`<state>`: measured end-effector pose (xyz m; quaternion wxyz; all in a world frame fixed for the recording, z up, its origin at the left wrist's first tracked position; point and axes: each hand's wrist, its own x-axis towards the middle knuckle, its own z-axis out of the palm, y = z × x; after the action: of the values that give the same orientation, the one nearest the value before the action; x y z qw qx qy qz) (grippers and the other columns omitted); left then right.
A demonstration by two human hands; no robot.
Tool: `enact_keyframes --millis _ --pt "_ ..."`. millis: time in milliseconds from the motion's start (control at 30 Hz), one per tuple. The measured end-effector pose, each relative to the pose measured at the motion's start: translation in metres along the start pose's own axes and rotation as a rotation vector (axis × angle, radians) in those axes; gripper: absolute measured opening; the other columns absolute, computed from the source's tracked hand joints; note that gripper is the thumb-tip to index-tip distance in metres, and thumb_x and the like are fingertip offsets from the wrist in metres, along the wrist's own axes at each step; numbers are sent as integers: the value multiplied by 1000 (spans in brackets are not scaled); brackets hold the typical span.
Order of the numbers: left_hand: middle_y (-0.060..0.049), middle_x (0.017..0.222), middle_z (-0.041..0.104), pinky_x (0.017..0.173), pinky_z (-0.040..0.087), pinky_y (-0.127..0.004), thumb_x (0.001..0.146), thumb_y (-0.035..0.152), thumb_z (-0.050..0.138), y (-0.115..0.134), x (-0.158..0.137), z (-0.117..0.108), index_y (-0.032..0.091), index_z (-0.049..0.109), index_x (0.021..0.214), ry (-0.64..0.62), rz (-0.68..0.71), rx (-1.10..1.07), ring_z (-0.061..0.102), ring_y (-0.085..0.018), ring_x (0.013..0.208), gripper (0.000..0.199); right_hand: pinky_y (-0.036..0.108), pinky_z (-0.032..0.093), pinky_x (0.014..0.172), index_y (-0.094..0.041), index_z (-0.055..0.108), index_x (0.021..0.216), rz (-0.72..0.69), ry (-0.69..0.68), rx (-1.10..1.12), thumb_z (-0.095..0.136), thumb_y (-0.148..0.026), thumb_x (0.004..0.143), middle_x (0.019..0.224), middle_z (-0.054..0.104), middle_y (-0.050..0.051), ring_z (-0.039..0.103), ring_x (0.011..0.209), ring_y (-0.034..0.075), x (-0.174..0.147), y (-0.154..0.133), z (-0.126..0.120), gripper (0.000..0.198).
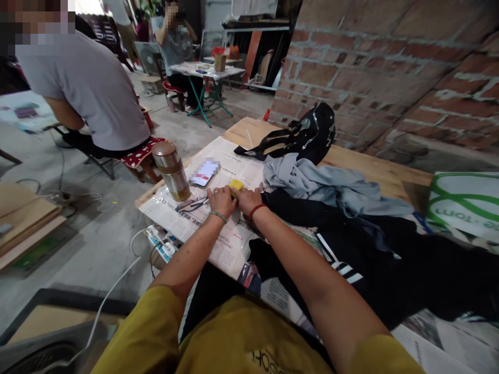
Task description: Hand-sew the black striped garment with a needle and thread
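My left hand (222, 201) and my right hand (249, 201) meet low over a table spread with newspaper (230, 241). Between them is a small yellow block (236, 184), with the fingers of both hands closed around its near side. Whether it is sponge or something firmer cannot be made out. Left of my left hand lie thin dark tools (197, 202), their kind unclear. Beyond them are a lit phone (205, 172) and an upright steel flask (171, 171). My palms hide what is beneath them.
Black clothing (390, 265), a grey cloth (331, 184) and a black bag (312, 132) lie to the right. A power strip (161, 241) with cables is at the table's left edge. A seated person (93, 93) is at the left, before a brick wall (370, 67).
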<state>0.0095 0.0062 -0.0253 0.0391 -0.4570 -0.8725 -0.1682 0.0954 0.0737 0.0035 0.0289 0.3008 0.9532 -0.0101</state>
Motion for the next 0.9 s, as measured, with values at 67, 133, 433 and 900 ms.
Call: enact_keyframes --millis 67,133,433,900 --pt "-17 106 61 102 16 -52 77 42 54 1 -2 -1 14 51 110 11 5 -3 49 -32 108 44 44 29 89 -29 43 132 4 60 85 38 -28 89 111 58 11 57 96 25 -4 1 -4 43" --pt "-17 116 57 103 16 -52 77 43 54 2 -4 -5 14 47 118 39 19 -21 46 -33 111 51 43 31 91 -23 48 129 21 150 289 41 -22 86 112 58 10 56 98 23 -14 4 -9 44" --pt "-10 131 50 103 24 -45 82 37 48 18 -41 -31 22 50 121 152 173 -198 45 -26 119 42 29 49 65 -17 60 101 189 126 1888 55 -29 77 93 65 7 62 74 14 -168 51 -24 28" --pt "-6 112 63 98 41 -38 86 33 43 76 -132 -36 22 59 108 72 433 -462 56 -19 109 28 25 41 49 -19 61 70 761 825 1598 61 -43 77 56 54 -1 49 49 10 -373 98 19 25"
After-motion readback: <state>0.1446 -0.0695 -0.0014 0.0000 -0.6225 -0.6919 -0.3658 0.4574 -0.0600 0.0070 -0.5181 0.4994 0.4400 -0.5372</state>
